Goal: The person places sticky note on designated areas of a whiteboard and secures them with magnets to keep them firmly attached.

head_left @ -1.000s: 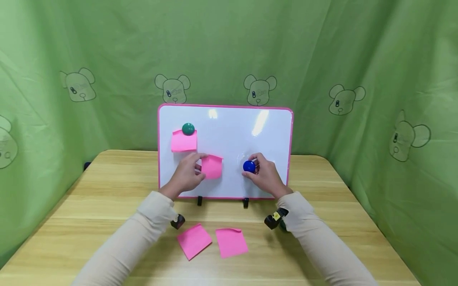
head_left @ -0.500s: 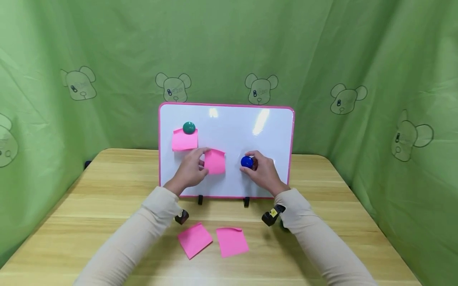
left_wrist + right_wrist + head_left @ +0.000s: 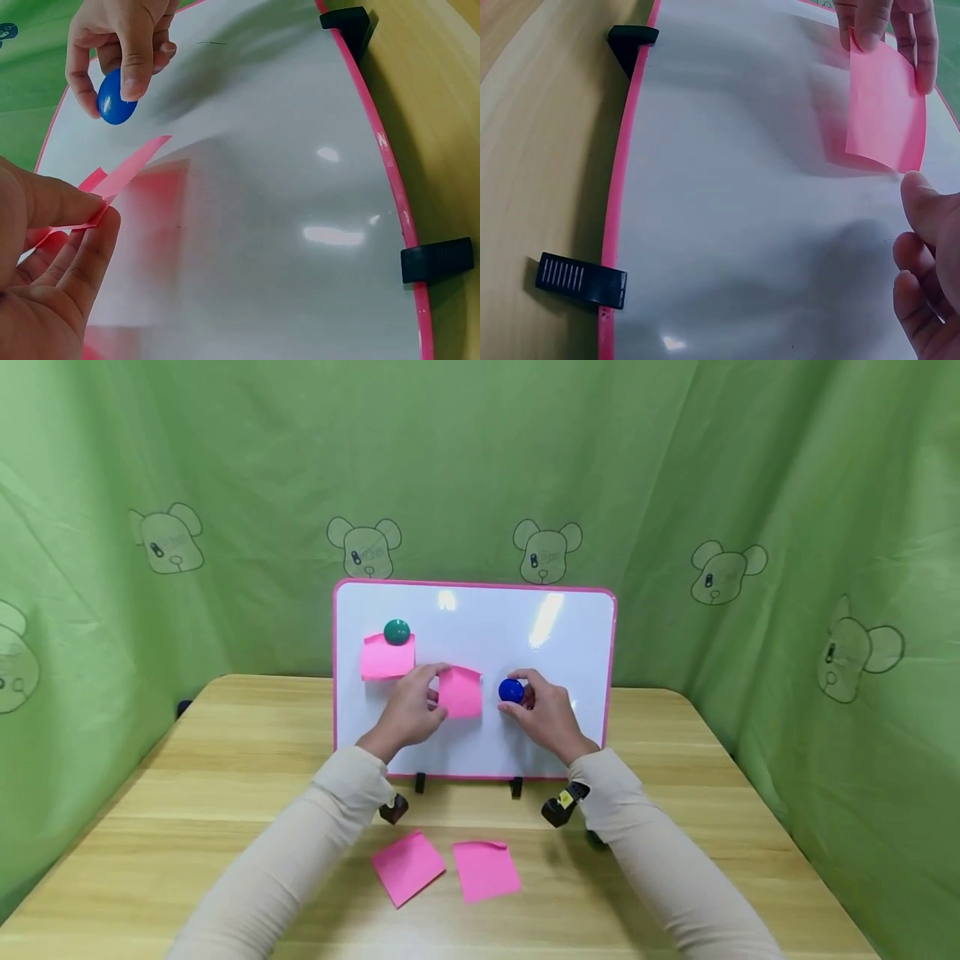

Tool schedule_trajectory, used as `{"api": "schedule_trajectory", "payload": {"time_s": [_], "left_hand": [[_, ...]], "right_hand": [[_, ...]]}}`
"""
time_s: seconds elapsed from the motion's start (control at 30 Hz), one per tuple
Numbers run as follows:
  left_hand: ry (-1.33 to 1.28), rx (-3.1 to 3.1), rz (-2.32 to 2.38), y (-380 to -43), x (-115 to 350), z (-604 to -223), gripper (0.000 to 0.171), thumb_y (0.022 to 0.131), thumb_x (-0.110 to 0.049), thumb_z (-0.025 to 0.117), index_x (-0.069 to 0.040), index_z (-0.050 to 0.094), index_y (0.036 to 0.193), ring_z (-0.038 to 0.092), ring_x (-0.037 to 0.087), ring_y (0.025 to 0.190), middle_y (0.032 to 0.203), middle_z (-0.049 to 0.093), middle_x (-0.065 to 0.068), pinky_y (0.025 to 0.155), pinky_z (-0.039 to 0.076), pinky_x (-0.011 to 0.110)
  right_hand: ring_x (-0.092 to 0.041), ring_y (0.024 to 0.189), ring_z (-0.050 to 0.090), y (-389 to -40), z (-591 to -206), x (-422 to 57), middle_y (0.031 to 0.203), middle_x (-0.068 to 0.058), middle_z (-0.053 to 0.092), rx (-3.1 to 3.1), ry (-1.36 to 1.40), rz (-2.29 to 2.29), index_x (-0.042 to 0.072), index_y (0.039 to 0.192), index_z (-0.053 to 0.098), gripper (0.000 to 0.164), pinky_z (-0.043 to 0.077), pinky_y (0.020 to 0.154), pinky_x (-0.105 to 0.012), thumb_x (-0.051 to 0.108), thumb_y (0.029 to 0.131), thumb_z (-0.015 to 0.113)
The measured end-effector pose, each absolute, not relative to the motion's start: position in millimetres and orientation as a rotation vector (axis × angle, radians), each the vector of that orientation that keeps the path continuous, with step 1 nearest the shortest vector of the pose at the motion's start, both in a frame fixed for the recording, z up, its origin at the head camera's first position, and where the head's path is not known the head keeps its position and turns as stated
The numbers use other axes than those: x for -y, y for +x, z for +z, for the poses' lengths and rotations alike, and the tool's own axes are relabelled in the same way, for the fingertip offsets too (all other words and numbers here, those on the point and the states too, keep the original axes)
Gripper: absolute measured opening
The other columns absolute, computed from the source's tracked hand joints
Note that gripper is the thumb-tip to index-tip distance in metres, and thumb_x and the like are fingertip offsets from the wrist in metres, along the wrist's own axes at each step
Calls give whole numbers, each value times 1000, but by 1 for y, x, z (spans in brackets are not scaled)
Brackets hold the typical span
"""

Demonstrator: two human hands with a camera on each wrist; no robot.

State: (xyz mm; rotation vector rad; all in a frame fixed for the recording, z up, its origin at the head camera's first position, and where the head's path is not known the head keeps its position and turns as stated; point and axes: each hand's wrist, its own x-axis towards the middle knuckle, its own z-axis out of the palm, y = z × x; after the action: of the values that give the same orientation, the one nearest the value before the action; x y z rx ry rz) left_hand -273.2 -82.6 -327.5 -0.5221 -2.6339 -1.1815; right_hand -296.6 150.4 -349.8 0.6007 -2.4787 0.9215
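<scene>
My left hand pinches a pink sticky note by its left edge, in front of the whiteboard. The left wrist view shows that note held off the board's surface, casting a pink reflection. Just to the right, my right hand grips a round blue magnet between thumb and fingers, apart from the note. In the right wrist view the magnet is hidden. Higher on the board's left, a green magnet sits at the top of another pink note.
Two pink sticky notes lie on the wooden table in front. Black feet support the pink-framed board. A dark green round thing is partly hidden by the right sleeve. A green curtain surrounds the table.
My left hand has carried its pink note rightward and slightly up. My right hand has brought the blue magnet left and up, narrowing the gap between them.
</scene>
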Motion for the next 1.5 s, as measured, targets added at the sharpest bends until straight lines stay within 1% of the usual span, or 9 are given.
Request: {"api": "schedule_trajectory", "payload": {"time_s": [0.37, 0.53, 0.77, 0.87, 1.13, 1.33, 1.5], "left_hand": [[-491, 2624, -1175, -280, 77, -321, 61, 83, 1, 68, -7, 47, 140, 61, 22, 92, 128, 52, 11, 72, 57, 31], [-483, 2621, -1148, -283, 75, -321, 61, 83, 1, 67, -6, 47, 140, 60, 21, 90, 124, 53, 11, 70, 55, 30], [-451, 2630, -1116, -287, 73, -321, 59, 84, -2, 69, -7, 48, 139, 54, 22, 84, 106, 53, 9, 68, 52, 30], [-439, 2638, -1097, -289, 71, -320, 59, 84, -4, 70, -7, 49, 139, 53, 21, 85, 103, 53, 8, 69, 52, 30], [-398, 2648, -1109, -296, 66, -319, 58, 84, -5, 71, -8, 50, 138, 53, 22, 88, 103, 52, 9, 71, 52, 30], [-377, 2642, -1141, -300, 65, -318, 55, 84, -4, 71, -7, 51, 136, 54, 22, 90, 102, 55, 9, 74, 53, 30], [-398, 2643, -1149, -303, 62, -312, 58, 85, -3, 70, -5, 49, 139, 53, 23, 93, 106, 55, 10, 77, 53, 30]], "right_hand": [[-22, 75, 57, -306, -344, -142, 82, -9, 62, 2525, 572, 949, 6, 124, 56, 45, 52, 69, -34, 16, 85, 75], [-22, 76, 59, -310, -341, -138, 85, -10, 65, 2533, 565, 961, 6, 124, 55, 44, 53, 68, -34, 14, 86, 75], [-22, 76, 59, -314, -338, -134, 87, -12, 65, 2517, 568, 986, 5, 123, 54, 41, 52, 67, -32, 13, 87, 73], [-22, 76, 60, -315, -336, -131, 88, -12, 66, 2503, 571, 989, 4, 123, 54, 40, 53, 67, -32, 13, 88, 72], [-23, 76, 60, -318, -329, -124, 89, -13, 65, 2470, 581, 1000, 3, 124, 53, 41, 55, 67, -33, 13, 89, 71], [-24, 77, 61, -320, -322, -119, 90, -14, 66, 2466, 562, 1032, 2, 125, 54, 39, 54, 66, -34, 12, 90, 69], [-24, 81, 61, -324, -318, -116, 92, -15, 66, 2446, 525, 1065, 2, 124, 55, 38, 55, 72, -34, 11, 90, 69]]}}
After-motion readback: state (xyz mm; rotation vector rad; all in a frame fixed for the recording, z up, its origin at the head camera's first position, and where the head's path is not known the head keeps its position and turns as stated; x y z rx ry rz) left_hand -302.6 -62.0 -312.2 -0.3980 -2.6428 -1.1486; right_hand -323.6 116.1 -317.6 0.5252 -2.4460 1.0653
